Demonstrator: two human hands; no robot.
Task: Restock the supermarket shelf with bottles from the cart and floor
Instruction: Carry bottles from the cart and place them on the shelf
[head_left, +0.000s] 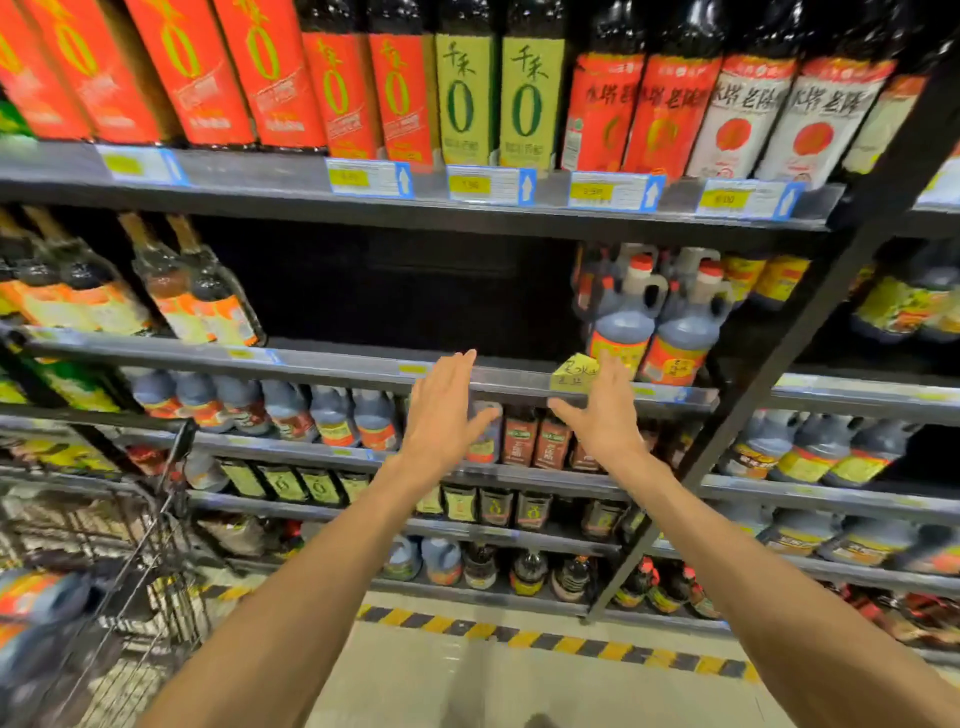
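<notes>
Both my arms reach toward the second shelf (322, 358). My left hand (441, 415) is flat, fingers straight, in front of the shelf's front rail, holding nothing. My right hand (605, 410) is spread the same way, just under a yellow handwritten tag (574, 373) on the rail. Two dark jugs with red caps (623, 322) stand on this shelf right of my right hand. A wide dark gap (415, 291) lies on the shelf between those jugs and tall bottles (202, 291) at the left. A bottle with an orange label (36, 603) lies in the cart at lower left.
A wire shopping cart (150, 545) stands at lower left, close to my left arm. Shelves above and below are packed with bottles. A black upright post (810, 332) slants on the right. Yellow-black striped tape (545, 642) marks the floor by the shelf base.
</notes>
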